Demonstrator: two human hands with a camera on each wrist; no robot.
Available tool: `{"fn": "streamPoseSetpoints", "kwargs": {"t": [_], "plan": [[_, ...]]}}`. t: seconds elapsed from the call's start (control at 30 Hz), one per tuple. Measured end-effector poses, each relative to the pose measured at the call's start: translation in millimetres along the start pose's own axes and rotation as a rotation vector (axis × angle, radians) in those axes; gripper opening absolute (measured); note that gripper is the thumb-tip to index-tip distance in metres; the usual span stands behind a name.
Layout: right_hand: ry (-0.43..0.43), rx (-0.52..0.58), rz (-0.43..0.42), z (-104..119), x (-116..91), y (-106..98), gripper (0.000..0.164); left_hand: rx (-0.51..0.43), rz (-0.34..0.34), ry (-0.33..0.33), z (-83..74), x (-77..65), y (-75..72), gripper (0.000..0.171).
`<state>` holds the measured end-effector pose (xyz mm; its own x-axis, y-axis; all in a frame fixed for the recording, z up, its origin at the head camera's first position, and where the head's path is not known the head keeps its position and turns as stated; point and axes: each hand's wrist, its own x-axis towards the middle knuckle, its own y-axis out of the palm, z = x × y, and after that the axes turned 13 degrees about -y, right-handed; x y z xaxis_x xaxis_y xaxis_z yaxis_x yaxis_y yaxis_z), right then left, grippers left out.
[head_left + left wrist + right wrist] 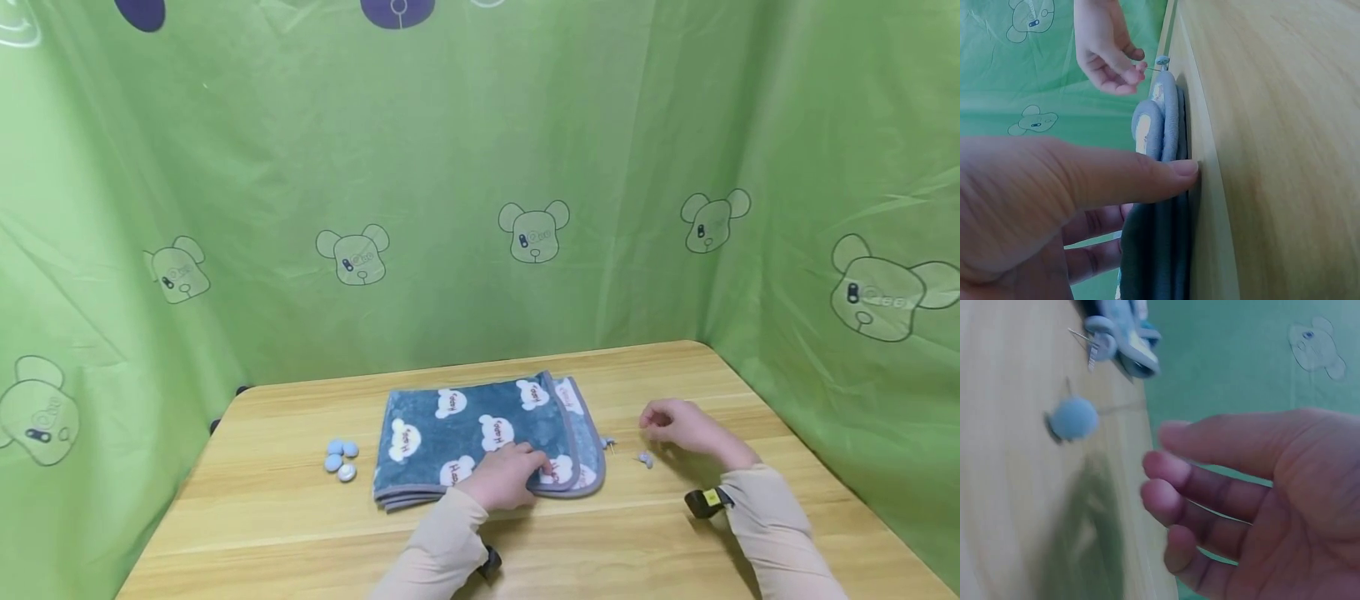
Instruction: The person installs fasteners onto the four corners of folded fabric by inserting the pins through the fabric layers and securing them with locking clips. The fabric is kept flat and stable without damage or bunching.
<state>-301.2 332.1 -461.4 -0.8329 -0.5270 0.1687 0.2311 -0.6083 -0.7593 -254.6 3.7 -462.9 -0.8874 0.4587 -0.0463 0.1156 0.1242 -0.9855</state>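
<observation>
A folded teal blanket (468, 450) with white bear-head patches and grey edging lies mid-table. My left hand (508, 475) rests on its near right part. In the left wrist view, the thumb (1147, 181) lies across the stacked folds at the front edge, its tip close to the tabletop; the other fingers are partly hidden behind the cloth. My right hand (682, 427) hovers right of the blanket, fingers loosely bent and holding nothing. Below it lies a round-headed light-blue pin (1074, 417). Other blue pieces with metal pins (1100, 345) lie beside the blanket's right edge.
Several round light-blue caps (333, 462) sit left of the blanket, with a cap showing a whitish face (347, 472) among them. The wooden table (285, 542) is enclosed by a green curtain (442, 317) with bear outlines at the back and sides.
</observation>
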Motion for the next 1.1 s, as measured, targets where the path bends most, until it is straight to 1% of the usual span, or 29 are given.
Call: {"fn": "streamPoseSetpoints", "kwargs": {"t": [0.17,0.23,0.37,0.5,0.63,0.77,0.87,0.93,1.1], "plan": [[-0.043,0.1,0.116,-4.2,-5.8,-7.0,0.015,-0.012,0.012,-0.008,1.0,0.1,0.2,0.04],[-0.07,0.132,0.152,-7.6,-5.9,-7.1,0.015,-0.016,0.015,-0.01,1.2,0.2,-0.2,0.04],[-0.126,0.167,0.184,-14.5,-3.9,-4.7,0.011,-0.017,0.021,-0.01,1.5,0.2,-0.4,0.04],[-0.125,0.16,0.183,-16.6,-1.6,-1.6,0.008,-0.015,0.021,-0.013,1.8,0.2,-0.5,0.04],[-0.096,0.142,0.169,-13.1,0.4,1.5,0.009,-0.016,0.016,-0.016,1.6,0.5,-0.2,0.04],[-0.081,0.095,0.146,-6.6,4.0,6.6,0.009,-0.006,-0.021,-0.013,0.1,-0.1,0.2,0.039],[-0.081,0.033,0.128,-6.7,7.7,11.6,0.007,-0.001,-0.055,-0.007,-1.2,-0.9,0.1,0.037],[-0.083,0.006,0.116,-7.1,9.3,14.6,0.006,-0.004,-0.065,-0.003,-1.6,-1.1,0.3,0.035],[-0.073,-0.027,0.072,-6.6,10.7,21.2,0.005,-0.019,-0.052,-0.002,-1.5,-0.5,1.5,0.035]]}}
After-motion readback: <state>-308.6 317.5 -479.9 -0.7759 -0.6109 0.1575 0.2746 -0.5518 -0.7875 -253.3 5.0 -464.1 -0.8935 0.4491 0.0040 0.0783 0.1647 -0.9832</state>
